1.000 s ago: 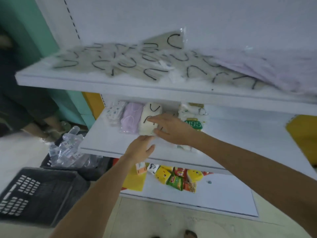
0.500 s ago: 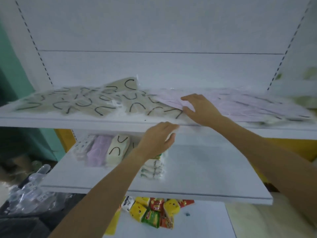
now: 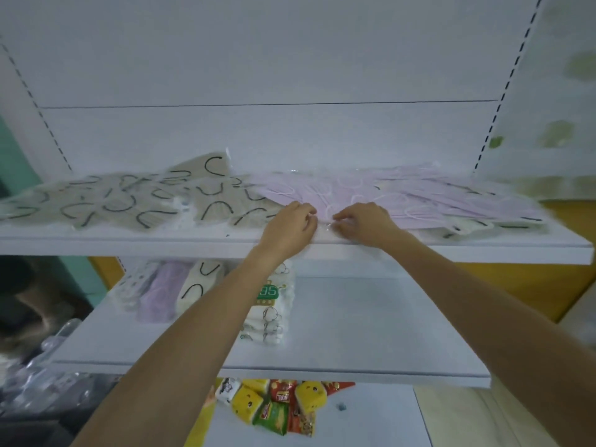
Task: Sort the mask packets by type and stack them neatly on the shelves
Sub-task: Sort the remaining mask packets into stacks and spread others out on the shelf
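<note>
Pulling one lilac packet (image 3: 322, 198) out of the loose pile goes best with a firm pinch on its clear front edge only, then a slow draw toward the shelf lip, so the neighbours do not slide off. The left hand (image 3: 292, 222) and the right hand (image 3: 362, 222) meet at that edge, their fingers (image 3: 342, 218) curled down and, as it seems, pinching the plastic. The packet lies on the upper shelf (image 3: 129, 243), just behind the fingertips, beside the beige packets (image 3: 129, 204).

head view | worn on head, faces forward | near upper shelf (image 3: 129, 243) | one view only
</note>
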### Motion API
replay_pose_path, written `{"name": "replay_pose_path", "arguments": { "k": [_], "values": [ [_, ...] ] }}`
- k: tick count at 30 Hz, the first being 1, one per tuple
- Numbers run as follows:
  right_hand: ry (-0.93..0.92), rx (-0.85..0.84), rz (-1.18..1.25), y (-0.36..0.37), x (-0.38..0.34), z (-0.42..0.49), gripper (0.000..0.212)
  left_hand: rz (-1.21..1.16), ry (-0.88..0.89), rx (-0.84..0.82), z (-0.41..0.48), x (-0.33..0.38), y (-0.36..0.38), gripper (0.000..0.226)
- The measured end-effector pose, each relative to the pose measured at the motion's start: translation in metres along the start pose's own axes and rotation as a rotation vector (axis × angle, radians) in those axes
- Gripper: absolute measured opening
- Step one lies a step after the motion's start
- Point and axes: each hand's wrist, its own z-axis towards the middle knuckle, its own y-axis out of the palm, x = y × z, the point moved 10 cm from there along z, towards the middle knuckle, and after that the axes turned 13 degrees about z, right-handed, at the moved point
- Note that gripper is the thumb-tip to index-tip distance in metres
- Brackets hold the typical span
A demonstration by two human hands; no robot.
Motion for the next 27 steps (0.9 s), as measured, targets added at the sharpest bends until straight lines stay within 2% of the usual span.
{"name": "replay_pose_path", "arguments": {
  "k": [4, 8, 10, 11, 13, 15, 17, 20, 24, 27],
  "values": [
    [-0.034, -0.025, 0.096, 0.010, -0.010, 0.002, 0.028, -0.139, -0.070, -0.036, 0.006, -0.015, -0.007, 0.030],
    [-0.127, -0.200, 0.434, 0.022, -0.029, -0.007, 0.034, -0.127, -0.065, -0.109, 0.016, -0.020, 0.000, 0.033],
    [-0.095, -0.133, 0.569, 0.012, -0.030, -0.009, 0.028, -0.129, -0.068, -0.110, 0.019, -0.022, 0.002, 0.032],
    [-0.054, -0.032, 0.520, 0.003, -0.022, -0.007, 0.027, -0.125, -0.072, -0.101, 0.021, -0.024, 0.003, 0.032],
    [0.076, 0.100, 0.181, -0.008, -0.003, -0.008, 0.053, -0.109, -0.075, -0.075, 0.024, -0.025, 0.002, 0.031],
    [0.158, 0.039, -0.039, -0.003, 0.008, -0.009, 0.070, -0.112, -0.077, -0.063, 0.027, -0.025, 0.003, 0.030],
    [0.180, -0.014, -0.020, 0.006, 0.014, -0.008, 0.068, -0.130, -0.082, -0.091, 0.029, -0.024, 0.007, 0.031],
    [0.125, -0.010, 0.042, 0.003, 0.009, -0.001, 0.054, -0.221, -0.119, -0.112, 0.036, -0.023, 0.012, 0.036],
    [0.037, -0.086, 0.194, 0.004, -0.001, -0.001, 0.044, -0.441, -0.264, -0.095, 0.047, -0.033, 0.015, 0.046],
    [-0.034, -0.106, 0.343, 0.000, -0.005, 0.004, 0.050, -0.732, -0.357, -0.160, 0.050, -0.042, 0.028, 0.047]
  ]
}}
